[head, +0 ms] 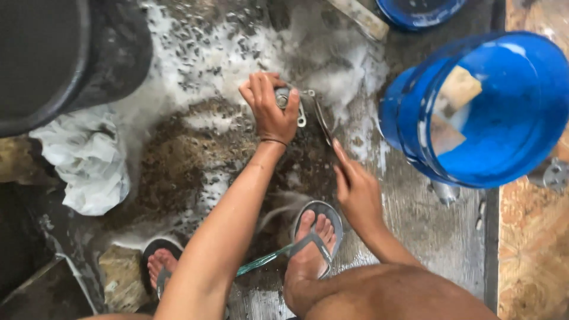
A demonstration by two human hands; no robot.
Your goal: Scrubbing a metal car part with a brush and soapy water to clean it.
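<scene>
I count one metal part (294, 102) on the soapy floor (195, 65), gripped in my left hand (269, 104), fingers curled tight. My right hand (355, 189) pinches one thin dark blade-like tool (323, 121) against it. Two blue buckets (492, 112), one black tub (65, 53), one white cloth (89, 160), two sandals (320, 228).

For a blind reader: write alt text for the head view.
Seen from above, a squatting person's left hand grips a small metal part on a wet, soapy floor while the right hand steadies it. A blue bucket stands right, white cloth left.
</scene>
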